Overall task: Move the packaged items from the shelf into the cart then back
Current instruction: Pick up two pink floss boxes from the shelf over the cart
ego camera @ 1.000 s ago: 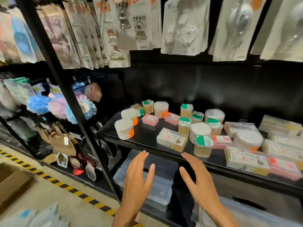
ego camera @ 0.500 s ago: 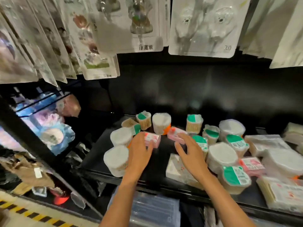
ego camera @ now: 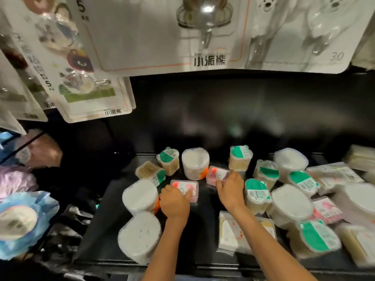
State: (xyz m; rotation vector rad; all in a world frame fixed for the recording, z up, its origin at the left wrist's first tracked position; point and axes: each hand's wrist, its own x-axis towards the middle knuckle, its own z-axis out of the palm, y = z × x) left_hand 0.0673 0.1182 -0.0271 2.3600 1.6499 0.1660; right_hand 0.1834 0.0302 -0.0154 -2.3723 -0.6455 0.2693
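Two small pink flat boxes lie on the black shelf [ego camera: 105,226]. My left hand [ego camera: 175,201] grips the nearer pink box [ego camera: 185,186], fingers curled over its front edge. My right hand [ego camera: 230,189] grips the farther pink box [ego camera: 216,174], fingers wrapped over its right end. Around them stand round tubs of cotton swabs [ego camera: 195,163] and toothpick jars with green labels [ego camera: 240,160]. No cart is in view.
Several white tubs [ego camera: 140,196] and green-lidded jars [ego camera: 256,194] crowd the shelf to the left and right of my hands. Flat packets [ego camera: 233,233] lie under my right forearm. Blister cards [ego camera: 203,33] hang overhead. Bath sponges [ego camera: 22,224] fill the left bay.
My view has moved closer to the shelf. Both hands reached farther in and closed their fingers on the two pink boxes.
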